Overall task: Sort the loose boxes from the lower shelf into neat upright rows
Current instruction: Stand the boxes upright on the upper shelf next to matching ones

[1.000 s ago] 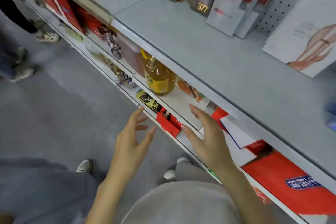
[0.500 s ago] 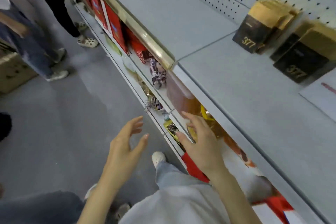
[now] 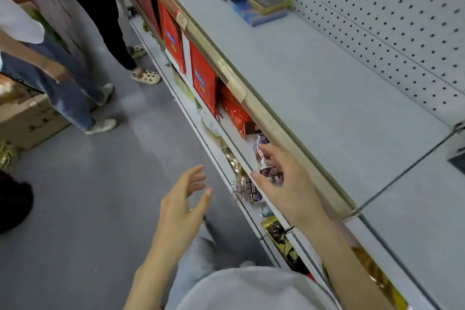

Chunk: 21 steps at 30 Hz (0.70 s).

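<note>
The left hand (image 3: 183,201) hovers over the floor, fingers spread, holding nothing. The right hand (image 3: 284,184) reaches in with its fingers loosely spread over a dark wrapped packet (image 3: 273,175) on the lower shelf (image 3: 232,133). Farther along that shelf, red boxes (image 3: 203,83) stand upright.

A grey floor (image 3: 75,209) lies left, a pale grey shelf (image 3: 314,95) backed by white pegboard (image 3: 377,20) stands right, a cardboard box (image 3: 27,121) far left.

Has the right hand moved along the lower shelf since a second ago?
Yes. The right hand travelled along the lower shelf toward the upright red boxes, now at the dark wrapped packets.
</note>
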{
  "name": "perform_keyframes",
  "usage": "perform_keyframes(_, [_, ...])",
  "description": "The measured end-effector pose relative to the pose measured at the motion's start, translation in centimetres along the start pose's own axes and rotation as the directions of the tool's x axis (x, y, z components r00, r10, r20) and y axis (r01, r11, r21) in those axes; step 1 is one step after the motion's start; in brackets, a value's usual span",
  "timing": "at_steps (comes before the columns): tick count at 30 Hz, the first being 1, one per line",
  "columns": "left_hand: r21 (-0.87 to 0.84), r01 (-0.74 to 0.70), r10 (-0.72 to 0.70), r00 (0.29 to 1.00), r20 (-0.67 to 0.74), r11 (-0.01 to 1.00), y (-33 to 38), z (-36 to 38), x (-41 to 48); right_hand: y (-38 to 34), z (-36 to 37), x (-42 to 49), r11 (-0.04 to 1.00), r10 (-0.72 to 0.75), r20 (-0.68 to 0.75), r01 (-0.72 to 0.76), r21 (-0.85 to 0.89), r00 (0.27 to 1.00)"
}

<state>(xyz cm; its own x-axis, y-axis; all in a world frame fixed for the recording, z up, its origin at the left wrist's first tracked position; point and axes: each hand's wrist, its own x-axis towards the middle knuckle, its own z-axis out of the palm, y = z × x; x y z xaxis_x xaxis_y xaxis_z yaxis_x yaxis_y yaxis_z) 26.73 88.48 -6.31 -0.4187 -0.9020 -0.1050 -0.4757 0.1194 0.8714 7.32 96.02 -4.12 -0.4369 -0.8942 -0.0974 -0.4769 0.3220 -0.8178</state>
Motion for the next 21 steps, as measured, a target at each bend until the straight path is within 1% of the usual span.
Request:
perform_keyframes(2, [0.025, -0.018, 0.016, 0.997, 0.070, 1.000, -0.8, -1.9, 4.0, -1.3, 2.0, 3.2, 0.999, 0.039, -0.027, -0.038, 0.037, 0.999])
perform_keyframes(5, [0.071, -0.084, 0.073, 0.987, 0.143, 0.994, -1.3, -5.9, 10.7, -4.0, 4.8, 8.2, 0.970, 0.118, -0.105, -0.092, 0.224, 0.987])
perform_keyframes(7, [0.095, -0.125, 0.108, 0.980, 0.167, 0.988, -1.3, -9.0, 15.2, -6.1, 6.4, 11.4, 0.950, 0.155, -0.146, -0.107, 0.293, 0.977])
perform_keyframes(10, [0.092, -0.140, 0.124, 0.979, 0.160, 0.986, -0.9, -12.7, 21.9, -9.2, 8.0, 15.5, 0.933, 0.181, -0.196, -0.105, 0.344, 0.964])
perform_keyframes(13, [0.108, -0.158, 0.135, 0.972, 0.191, 0.982, -1.0, -14.7, 27.6, -10.5, 8.9, 19.4, 0.922, 0.220, -0.243, -0.120, 0.367, 0.945])
perform_keyframes(17, [0.101, -0.199, 0.167, 0.950, 0.264, 0.975, -1.1, -15.3, 33.0, -11.0, 8.9, 25.1, 0.886, 0.323, -0.308, -0.172, 0.430, 0.895])
perform_keyframes(19, [0.087, -0.209, 0.174, 0.936, 0.305, 0.974, -1.4, -15.2, 35.9, -11.0, 8.5, 28.5, 0.876, 0.339, -0.335, -0.164, 0.454, 0.879])
perform_keyframes(21, [0.083, -0.217, 0.179, 0.929, 0.323, 0.973, -1.4, -14.9, 39.5, -10.8, 7.7, 32.0, 0.885, 0.339, -0.374, -0.157, 0.439, 0.863])
